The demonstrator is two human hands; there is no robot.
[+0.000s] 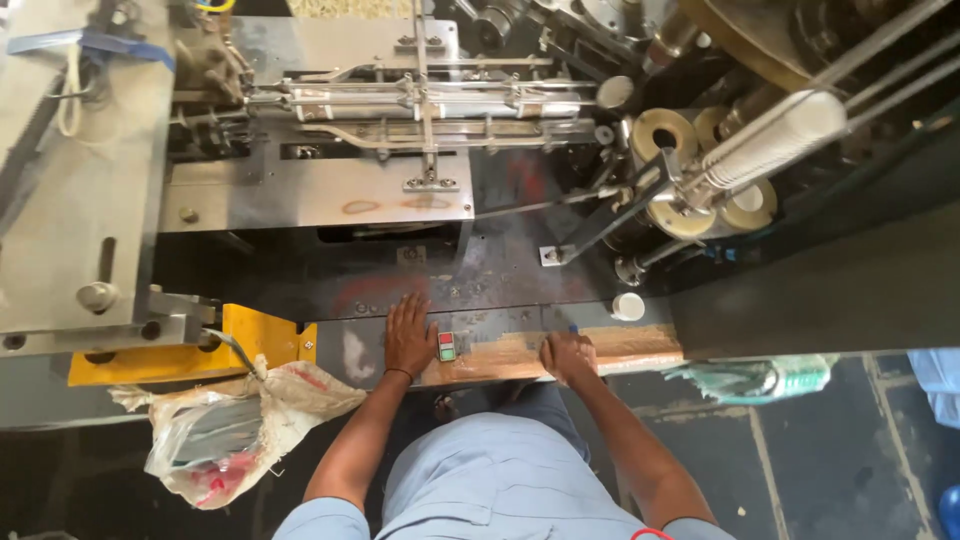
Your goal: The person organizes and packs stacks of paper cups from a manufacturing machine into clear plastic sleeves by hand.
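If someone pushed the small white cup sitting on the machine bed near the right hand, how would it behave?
The white cup looks thin-walled and small, so it is probably very light and would slide or tip at a light push. Its round shape suggests that it would roll once on its side. Squeezed, it would likely crumple; the right hand rests near it, not touching.

Dull, scuffed metal machine bed [500, 270], dark and oily. At its front edge, a worn wooden strip [620, 350], rough and pale. Set in that strip, a small glossy plastic switch [447, 346], red and green. Left of the switch, a painted yellow metal bracket [260, 340], matt; below the bracket hangs a crumpled woven plastic sack [240, 425].
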